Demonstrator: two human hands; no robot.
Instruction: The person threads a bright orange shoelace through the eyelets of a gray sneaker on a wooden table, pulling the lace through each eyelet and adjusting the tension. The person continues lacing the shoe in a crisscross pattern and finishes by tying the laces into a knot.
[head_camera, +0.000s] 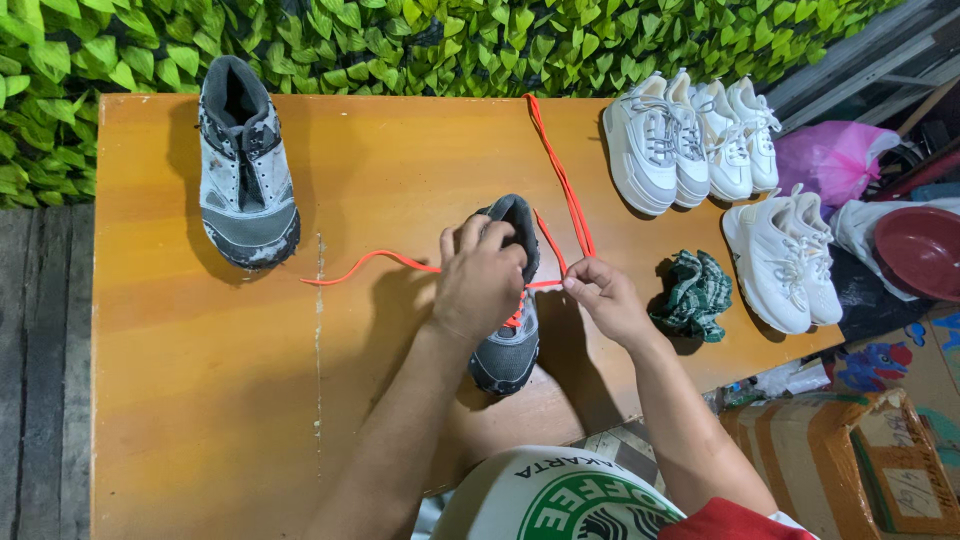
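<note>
A grey sports shoe (508, 350) lies on the orange wooden table (200, 380), toe toward me. My left hand (480, 275) grips its upper part over the tongue. My right hand (603, 295) pinches the orange-red lace (562, 175) just right of the shoe. One end of the lace trails left across the table, the other runs up to the far edge. A second grey shoe (245, 170), without a lace, stands at the far left.
Several white sneakers (690, 135) stand along the far right, with one more pair (785, 260) nearer. A crumpled green checked cloth (693, 292) lies beside my right hand. A leafy green wall backs the table. Cardboard boxes (860, 460), a pink bag and a red bowl sit to the right.
</note>
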